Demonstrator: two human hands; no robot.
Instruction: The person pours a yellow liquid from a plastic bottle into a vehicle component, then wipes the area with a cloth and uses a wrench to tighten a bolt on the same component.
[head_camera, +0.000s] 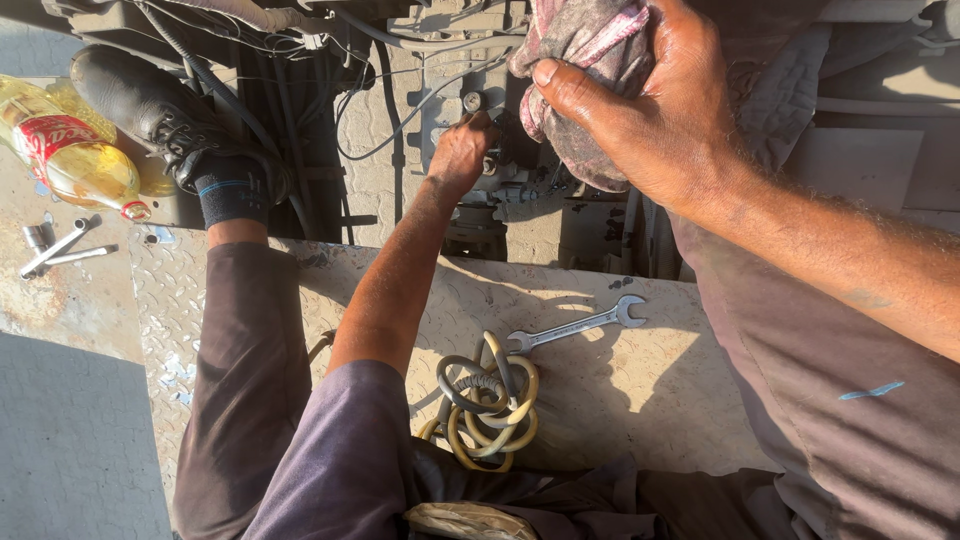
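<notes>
The left hand (462, 150) reaches down into the machinery (490, 110) above the far edge of the tread plate (600, 380), its fingers curled around a metal fitting among cables; what exactly it pinches cannot be told. The right hand (640, 110) is raised just right of that spot, fingers and thumb clamped on a crumpled pinkish-grey rag (580, 40).

On the tread plate, near its far edge, lies an open-ended spanner (580, 325), untouched. Just nearer the person from the spanner sits a coil of grey and yellow hose (490, 400). The person's left leg stretches along the plate's left side, the black boot (170, 115) resting beyond its far left corner. Left of the boot lies a plastic bottle (70, 150) of yellow liquid, and below the bottle, off the plate's left edge, two socket tools (60, 250) lie on a rusty surface.
</notes>
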